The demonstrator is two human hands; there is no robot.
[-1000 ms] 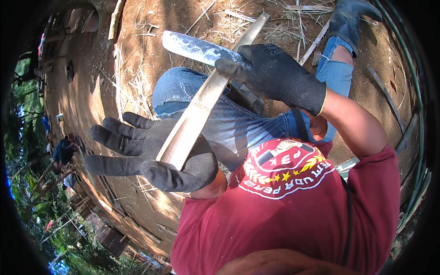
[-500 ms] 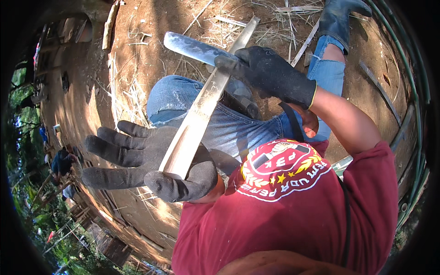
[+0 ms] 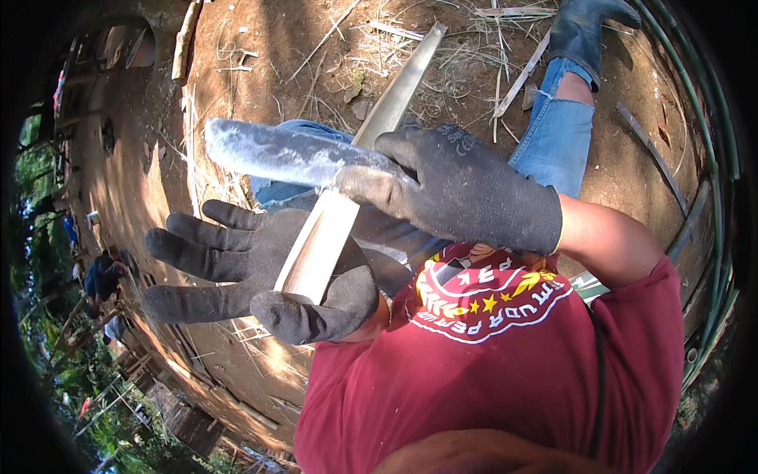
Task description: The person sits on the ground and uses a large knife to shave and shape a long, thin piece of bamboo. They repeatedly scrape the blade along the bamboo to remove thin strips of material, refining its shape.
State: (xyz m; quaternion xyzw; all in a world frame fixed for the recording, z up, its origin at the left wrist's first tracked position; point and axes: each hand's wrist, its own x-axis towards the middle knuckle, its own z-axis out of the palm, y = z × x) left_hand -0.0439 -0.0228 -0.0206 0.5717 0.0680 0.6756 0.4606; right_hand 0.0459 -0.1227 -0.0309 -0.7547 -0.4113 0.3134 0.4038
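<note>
A split bamboo strip (image 3: 400,83) slants from the ground at the top down toward me, its pale inner side facing up. Its near end lies across the palm of my left hand (image 3: 264,265), in a black glove. The thumb is bent at that end, while the other fingers are stretched out and spread. My right hand (image 3: 474,186), also gloved in black, is closed round a broad-bladed knife (image 3: 268,156); the glove hides the handle. The blade points left and crosses over the strip, covering part of it.
My legs in torn blue jeans (image 3: 564,142) are bent on the earth ground, with a dark boot (image 3: 576,43) at upper right. Loose shavings (image 3: 395,47) and thin slats lie beyond. Long green poles (image 3: 714,166) curve along the right. Another person (image 3: 103,276) is far left.
My right hand and the knife have come nearer to me along the bamboo strip, and the blade now reaches further left. My left hand and the strip have stayed almost still.
</note>
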